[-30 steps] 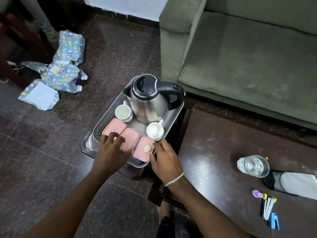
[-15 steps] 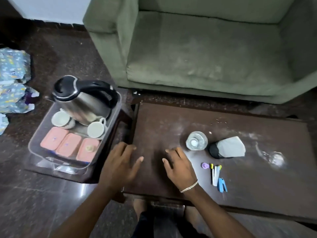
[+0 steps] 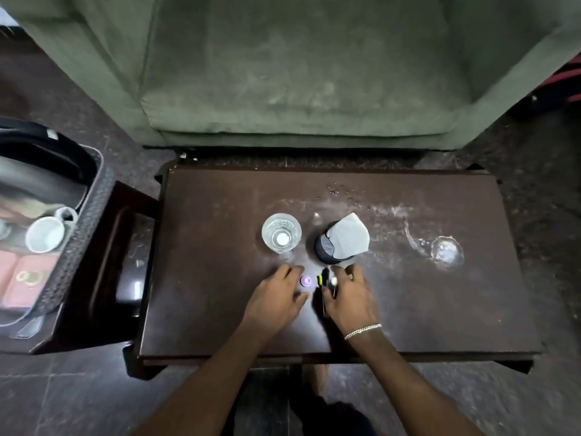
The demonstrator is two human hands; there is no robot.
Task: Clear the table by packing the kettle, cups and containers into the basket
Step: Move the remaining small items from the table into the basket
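Observation:
At the left edge the plastic basket (image 3: 89, 215) stands on a low side stand. It holds the steel kettle (image 3: 37, 174) with a black handle, a white cup (image 3: 45, 235) and pink-lidded containers (image 3: 30, 280). Both hands are over the dark wooden table (image 3: 204, 247), away from the basket. My left hand (image 3: 276, 298) lies palm down with fingers apart, next to a small purple cap (image 3: 306, 281). My right hand (image 3: 350, 295), with a bracelet on its wrist, rests palm down over several pens (image 3: 327, 280), fingers spread; no grip on them shows.
A glass of water (image 3: 281, 235) and a black item with a grey mask (image 3: 344, 239) on it stand just beyond the hands. A water spill (image 3: 446, 250) lies at the right of the table. A green sofa (image 3: 298, 73) is behind it.
The view has swung right from the basket to the table. Both hands left the basket's containers and moved right and forward to the small items below the glass.

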